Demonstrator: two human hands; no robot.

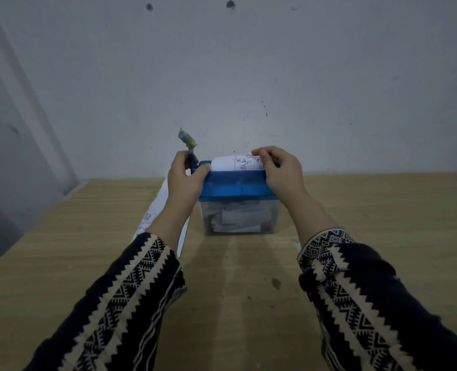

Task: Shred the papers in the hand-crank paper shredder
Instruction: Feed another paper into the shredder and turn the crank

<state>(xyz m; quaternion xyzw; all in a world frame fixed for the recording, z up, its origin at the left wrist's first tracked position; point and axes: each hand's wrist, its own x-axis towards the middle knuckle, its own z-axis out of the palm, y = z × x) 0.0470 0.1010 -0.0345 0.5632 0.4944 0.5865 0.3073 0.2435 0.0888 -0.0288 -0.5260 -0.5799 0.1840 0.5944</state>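
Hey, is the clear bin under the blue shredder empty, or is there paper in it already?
Not empty: crumpled white paper shows through the wall of the clear bin, filling much of it.

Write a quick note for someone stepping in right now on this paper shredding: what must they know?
Left hand grips the crank at the left end of the shredder.
Right hand pinches the sheet standing in the slot.
Done: the clear bin holds shredded paper.
Left: crank this sheet through, then feed the papers lying on the table under the left forearm.
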